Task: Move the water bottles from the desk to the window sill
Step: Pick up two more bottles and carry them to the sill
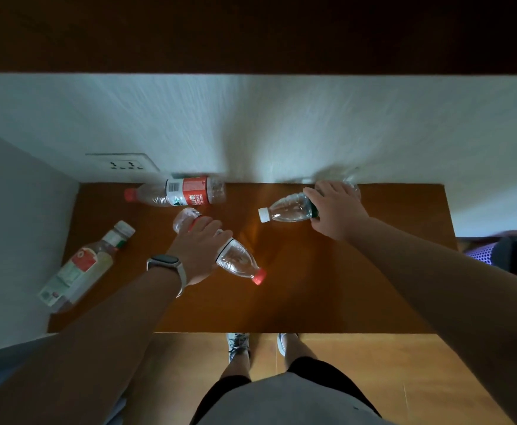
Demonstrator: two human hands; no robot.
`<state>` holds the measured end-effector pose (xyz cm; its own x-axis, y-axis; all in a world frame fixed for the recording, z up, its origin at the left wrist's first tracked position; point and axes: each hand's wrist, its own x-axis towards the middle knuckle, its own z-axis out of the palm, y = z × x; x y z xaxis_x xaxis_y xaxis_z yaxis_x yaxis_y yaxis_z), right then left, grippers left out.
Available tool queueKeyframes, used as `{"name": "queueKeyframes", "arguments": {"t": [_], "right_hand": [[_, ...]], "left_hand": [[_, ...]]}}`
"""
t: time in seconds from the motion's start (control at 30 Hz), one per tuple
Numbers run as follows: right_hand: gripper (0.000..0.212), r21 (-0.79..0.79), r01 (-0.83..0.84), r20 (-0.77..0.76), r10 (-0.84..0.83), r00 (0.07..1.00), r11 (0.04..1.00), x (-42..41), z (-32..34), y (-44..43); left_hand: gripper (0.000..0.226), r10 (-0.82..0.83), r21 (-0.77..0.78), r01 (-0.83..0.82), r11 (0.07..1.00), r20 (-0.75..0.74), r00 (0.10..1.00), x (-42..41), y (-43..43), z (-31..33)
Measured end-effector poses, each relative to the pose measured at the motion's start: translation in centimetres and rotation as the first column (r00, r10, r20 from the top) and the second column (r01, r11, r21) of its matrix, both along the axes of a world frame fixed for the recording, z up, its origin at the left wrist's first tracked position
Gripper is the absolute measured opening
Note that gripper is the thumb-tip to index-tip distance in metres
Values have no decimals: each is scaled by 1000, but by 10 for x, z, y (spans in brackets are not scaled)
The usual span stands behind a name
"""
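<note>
Four water bottles lie on their sides on the wooden bench (pixel 327 286). The red-capped bottle (pixel 237 260) near the middle points its cap toward the person, and the left hand (pixel 200 243) is curled over its body, gripping it. To the right, the white-capped bottle (pixel 287 208) with a dark green label lies with its cap pointing left, and the right hand (pixel 335 210) is wrapped round its lower half.

A red-labelled bottle (pixel 189 191) lies along the back edge against the white wall (pixel 251 118), apart from both hands. A larger bottle (pixel 82 265) with a pale label lies aslant at the bench's left edge.

A watch (pixel 165 262) sits on the left wrist, and a wall socket (pixel 125 164) is above the back left corner.
</note>
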<state>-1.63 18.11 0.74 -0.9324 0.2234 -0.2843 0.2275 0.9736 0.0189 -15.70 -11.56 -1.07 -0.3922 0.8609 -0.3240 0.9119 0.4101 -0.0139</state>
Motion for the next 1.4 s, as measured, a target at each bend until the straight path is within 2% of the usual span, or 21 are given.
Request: {"name": "queueKeyframes", "arguments": {"t": [0.27,0.53,0.7,0.83,0.93,1.13,1.4], "right_hand": [[67,31,-19,43,17,999,999,-2,-8,7],[67,-123,165,48,-160,986,979,12,-10,0],[68,-157,230,59,-224,973,960,31,-8,-8],[68,-190,288,42,-286,957,939,45,-4,-16],[69,-248,331,4,-341,940,910,51,5,-24],[67,-410,412,-126,-498,858,814,54,32,-44],[68,-570,427,-237,-638,732,702,59,69,-80]], "left_hand": [[60,120,-69,-117,991,36,992,10,-2,7],[54,124,-22,-123,992,32,992,17,-18,11],[59,190,50,-195,980,84,978,24,-26,13],[61,262,165,-293,942,190,946,31,-27,19],[61,314,230,-391,891,309,898,35,-26,26],[56,364,227,-586,778,596,715,38,-13,40],[67,264,232,-752,617,839,476,44,-1,66]]}}
